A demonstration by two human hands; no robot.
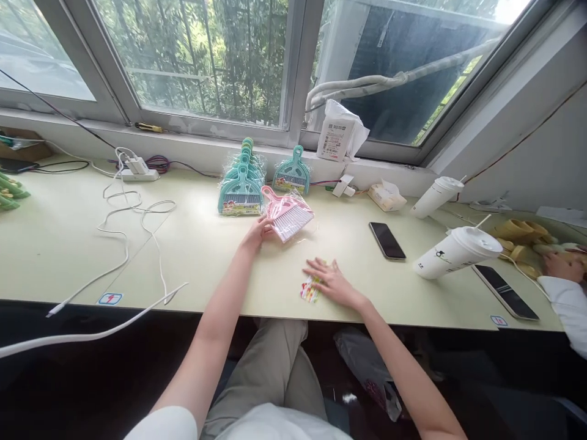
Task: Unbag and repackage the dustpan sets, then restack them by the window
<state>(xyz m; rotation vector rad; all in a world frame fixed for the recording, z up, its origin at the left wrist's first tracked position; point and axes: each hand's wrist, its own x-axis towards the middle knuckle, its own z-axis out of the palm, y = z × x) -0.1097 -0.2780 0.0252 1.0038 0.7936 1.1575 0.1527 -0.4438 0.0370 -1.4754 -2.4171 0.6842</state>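
My left hand (257, 232) grips the near edge of a pink mini dustpan-and-brush set (287, 214) in a clear bag, lying on the pale desk (206, 263). My right hand (331, 282) lies flat with fingers spread on a small colourful printed card (309, 289) near the desk's front edge. Just behind the pink set stands a row of several teal dustpan sets (241, 183), with one more teal set (292, 172) leaning by the window sill.
A black phone (387, 240) lies right of my hands. Two white lidded cups (456, 252) (435, 195) and a second phone (505, 291) sit further right, where another person's hand (559, 266) rests. White cables (132, 226) and a power strip (137, 174) lie left.
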